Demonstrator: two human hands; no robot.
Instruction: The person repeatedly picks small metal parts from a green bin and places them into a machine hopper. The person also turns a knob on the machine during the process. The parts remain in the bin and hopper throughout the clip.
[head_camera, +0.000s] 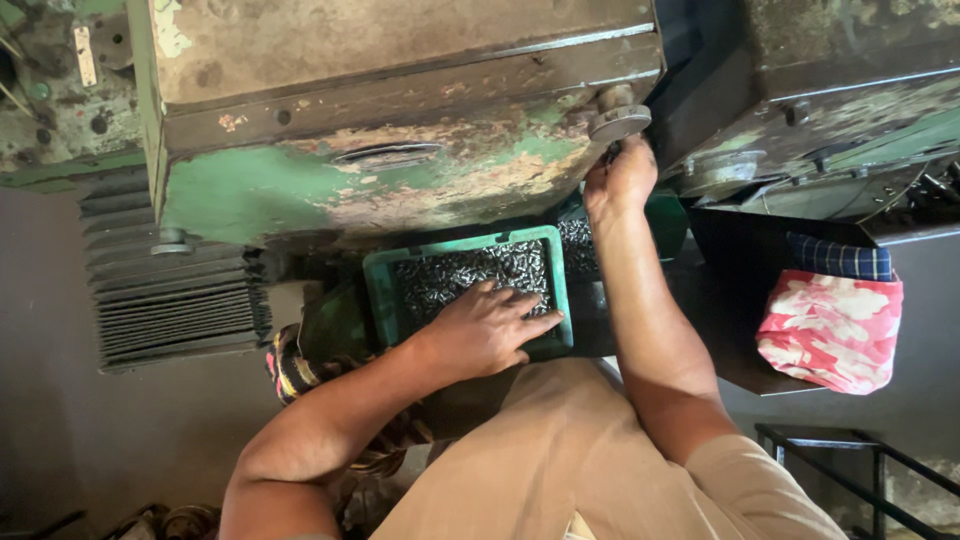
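The left hand (490, 328) lies palm down on the near edge of the green tray (385, 290), fingers spread flat and reaching over the small metal pieces (470, 275) heaped inside it; the fingertips touch the pile but pinch nothing that can be seen. The right hand (622, 180) is raised beyond the tray's far right corner, up against the worn green machine (370, 180), just under a round metal knob (620, 122); its fingers curl away from the camera, so whether they grip anything cannot be told.

The step in hand looks like gathering pieces from the tray while the other hand waits at the machine; the next move likely calls for closing the fingers on one piece or a few, lifting them clear of the heap, and carrying them toward the machine without spilling.

The pieces are short, dark grey and shiny, all alike and packed loosely; they fill the tray almost to its rim; a second dark batch (578, 245) sits just right of the tray. A pink flowered cloth (830, 330) lies well to the tray's right, on a dark ledge.
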